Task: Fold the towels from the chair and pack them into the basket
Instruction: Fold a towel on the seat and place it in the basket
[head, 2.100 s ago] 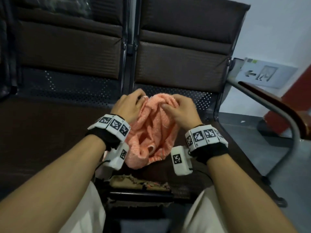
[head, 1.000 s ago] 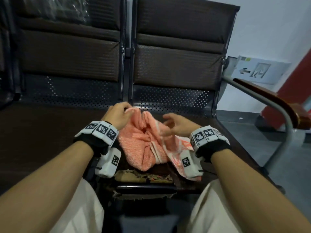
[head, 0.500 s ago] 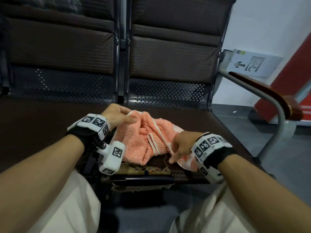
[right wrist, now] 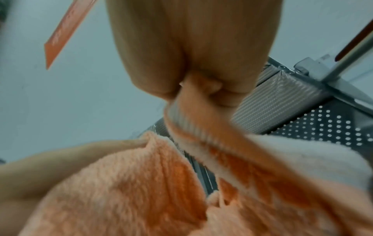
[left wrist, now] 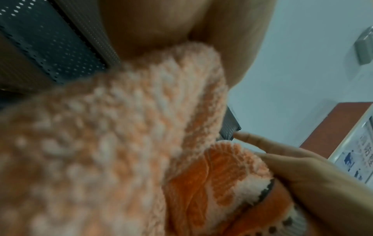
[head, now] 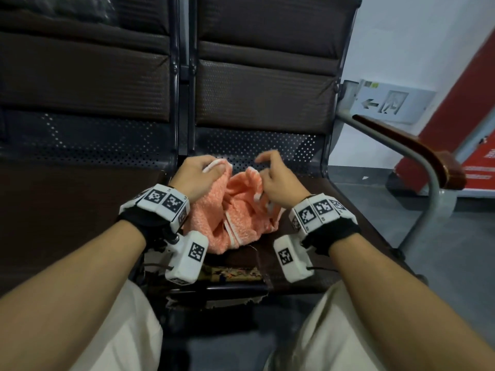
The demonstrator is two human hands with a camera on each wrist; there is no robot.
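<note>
towel (head: 235, 210), soft and limp, bunches on the chair (head: 308, 199); left hand (head: 197, 174) and right hand (head: 277, 180) each pinch an edge.

Orange fluffy towel (head: 235, 210) with white edge stripes, crumpled and unfolded, bunched on dark chair seat (head: 308, 188), upper corners lifted off seat, lower part resting near front edge.

The person is wearing a black wristband (head: 150, 226) on each forearm, each one carrying a white blocky bracelet (head: 160, 203) printed with black-and-white square markers. Just below each bracelet a white camera box (head: 187, 259) is hanging, also marked with a square code, with a thin dark cable trailing off it. Pale cream trousers (head: 120, 336) are covering both legs, below the boxes.
</note>
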